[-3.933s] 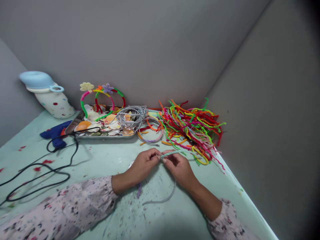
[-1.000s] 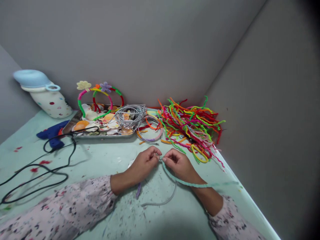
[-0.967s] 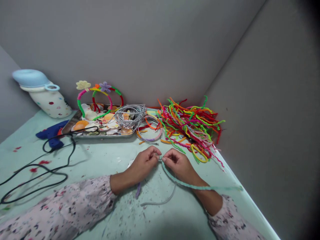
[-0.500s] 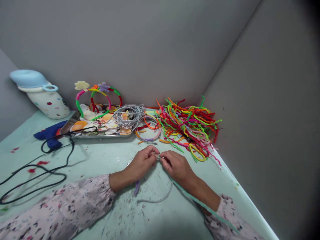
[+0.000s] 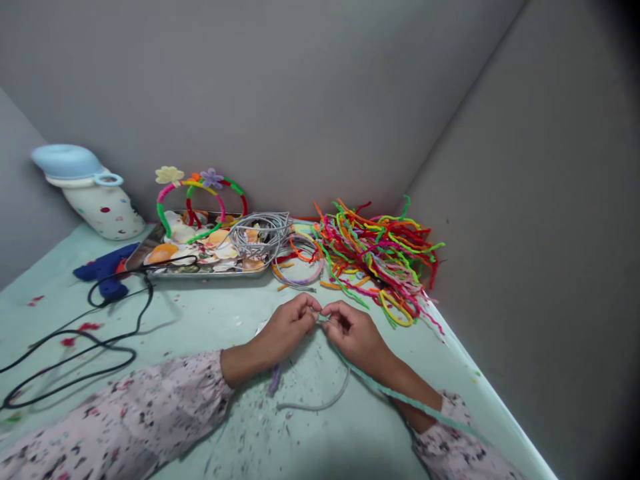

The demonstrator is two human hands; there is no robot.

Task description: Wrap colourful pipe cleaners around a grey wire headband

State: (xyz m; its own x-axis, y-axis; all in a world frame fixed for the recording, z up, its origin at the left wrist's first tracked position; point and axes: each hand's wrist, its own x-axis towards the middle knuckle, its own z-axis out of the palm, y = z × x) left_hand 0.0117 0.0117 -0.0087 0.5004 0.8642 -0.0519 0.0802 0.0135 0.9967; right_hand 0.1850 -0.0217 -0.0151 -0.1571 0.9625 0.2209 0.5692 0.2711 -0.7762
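My left hand (image 5: pixel 290 328) is closed, its thumb and fingertips pinching a grey cord at the point where a mint-green pipe cleaner meets it. Facing it, my right hand (image 5: pixel 356 339) pinches the mint-green pipe cleaner (image 5: pixel 383 388), whose long tail runs back along my right forearm. The grey cord (image 5: pixel 320 407) curves out below my right hand and its end lies on the table. A purple fuzzy piece (image 5: pixel 275 379) sticks out under my left wrist; whether it joins the cord is hidden by the hand.
A metal tray (image 5: pixel 220 274) of shells holds two flowered hoops (image 5: pixel 159 208) and a grey cord coil (image 5: pixel 260 233). Colourful pipe cleaners (image 5: pixel 380 247) are heaped at the back right. At left are a blue glue gun (image 5: pixel 105 270), its black cable (image 5: pixel 135 327) and a bottle (image 5: pixel 107 210).
My right fingertips have shifted slightly away from the left ones, showing more of the mint-green pipe cleaner between them. Its tail now lies a little higher across my right forearm.
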